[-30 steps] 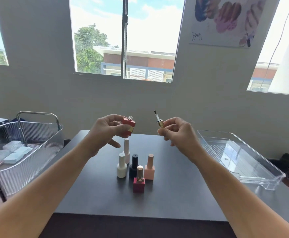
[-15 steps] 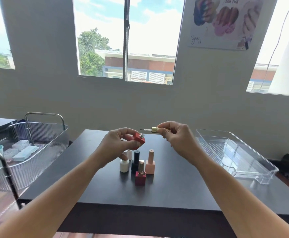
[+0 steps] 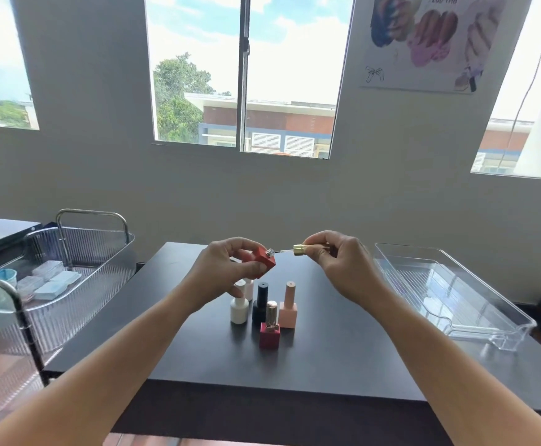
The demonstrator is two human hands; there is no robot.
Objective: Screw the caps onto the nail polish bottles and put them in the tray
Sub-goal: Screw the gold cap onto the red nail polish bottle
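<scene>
Aligning the gold cap (image 3: 298, 250) with the red bottle (image 3: 264, 261) above the bench (image 3: 343, 352): the left hand (image 3: 227, 272) grips the bottle, neck (image 3: 269, 252) tipped toward the right hand (image 3: 340, 262), which pinches the cap; brush (image 3: 284, 251) level, tip seemingly entering the neck. The tray (image 3: 475, 320) lies beyond the right hand.

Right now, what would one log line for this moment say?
step: capping | left hand: holds red bottle, tilted | right hand: pinches gold cap, brush at its neck | other bottles: on table
</scene>
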